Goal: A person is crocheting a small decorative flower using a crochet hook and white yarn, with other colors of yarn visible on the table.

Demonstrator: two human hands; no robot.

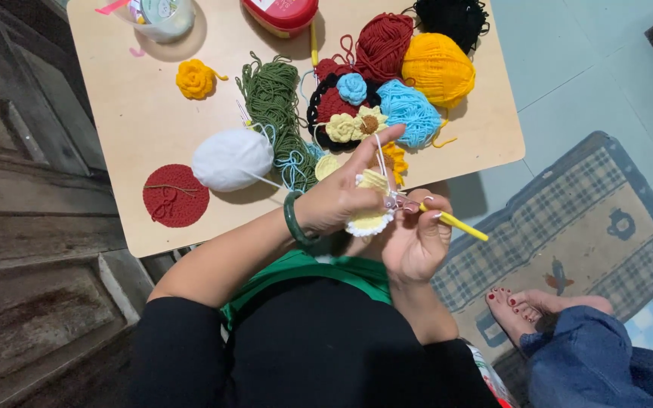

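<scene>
Worktop (115, 128) of pale wood up top, holding from left to right: clear round tub (162, 17) at the far edge, flat red crochet disc (176, 196) near the front edge, yellow crochet rose (195, 78), white yarn ball (232, 159), loose green yarn hank (272, 98), red lidded container (281, 13), then a close heap of dark red yarn (383, 44), light blue yarn (411, 112), black yarn (453, 18) and orange-yellow yarn ball (438, 69), with small crochet flowers (355, 125) laid on a black-edged piece.

Below the front edge, left hand (338, 198), green bangle (294, 219) on the wrist, fingers pinching small yellow crochet piece with white edging (370, 219), index finger raised with a white strand over it. Just right and touching the piece, right hand (417, 238), fingers curled and pinching yellow crochet hook (455, 223). Hook's long axis slanted: handle end pointing right and slightly down, working end pointing left into the piece, tip hidden.

Further right, patterned floor mat (591, 227) with bare feet (527, 306) of another person in blue jeans on it.
</scene>
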